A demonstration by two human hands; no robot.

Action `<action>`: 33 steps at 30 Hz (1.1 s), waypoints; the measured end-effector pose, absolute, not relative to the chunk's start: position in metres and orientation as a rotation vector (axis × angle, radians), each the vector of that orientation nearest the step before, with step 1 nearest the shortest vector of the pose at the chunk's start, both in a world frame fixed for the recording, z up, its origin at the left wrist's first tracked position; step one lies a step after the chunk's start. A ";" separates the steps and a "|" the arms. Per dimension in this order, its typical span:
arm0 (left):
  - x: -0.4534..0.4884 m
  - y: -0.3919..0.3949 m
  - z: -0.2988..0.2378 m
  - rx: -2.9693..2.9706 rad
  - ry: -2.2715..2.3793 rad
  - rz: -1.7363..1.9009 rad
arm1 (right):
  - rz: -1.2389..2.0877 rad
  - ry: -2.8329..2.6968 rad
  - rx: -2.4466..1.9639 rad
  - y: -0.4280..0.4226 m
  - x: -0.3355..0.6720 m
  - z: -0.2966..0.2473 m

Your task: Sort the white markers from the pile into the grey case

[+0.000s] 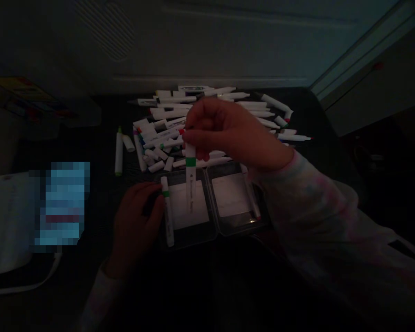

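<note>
My right hand (214,131) pinches a white marker (191,184) with a green band near its top, held upright over the left half of an open clear plastic case (190,235). A second white marker with a green band (168,216) lies lengthwise along the left side of that half. My left hand (138,219) rests at the case's left edge beside this marker, with thumb and forefinger apart. White paper (180,203) shows in the left half. The right half holds another white sheet (230,196) and a marker with a red end (251,198), partly behind my right forearm.
A heap of white markers and loose caps (169,113) spreads behind the case, several uncapped. A lime-tipped marker (119,152) stands apart at left, beside a loose cap (127,143). A white bag-like object (10,221) with a strap lies far left. The scene is very dark.
</note>
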State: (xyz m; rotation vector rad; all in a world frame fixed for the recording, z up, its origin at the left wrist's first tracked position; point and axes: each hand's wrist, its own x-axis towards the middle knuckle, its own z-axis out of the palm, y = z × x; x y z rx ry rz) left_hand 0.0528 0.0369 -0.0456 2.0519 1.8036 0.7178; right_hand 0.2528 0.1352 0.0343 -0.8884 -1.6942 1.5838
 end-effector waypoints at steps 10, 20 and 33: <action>0.057 0.034 -0.045 2.006 1.763 0.780 | 1.749 -1.914 -0.982 0.117 0.221 -0.023; 0.055 0.031 -0.047 2.115 1.656 0.694 | 1.368 -2.155 -1.080 0.113 0.220 -0.025; 0.053 0.031 -0.049 2.153 1.677 0.627 | 1.041 -2.278 -1.051 0.107 0.219 -0.028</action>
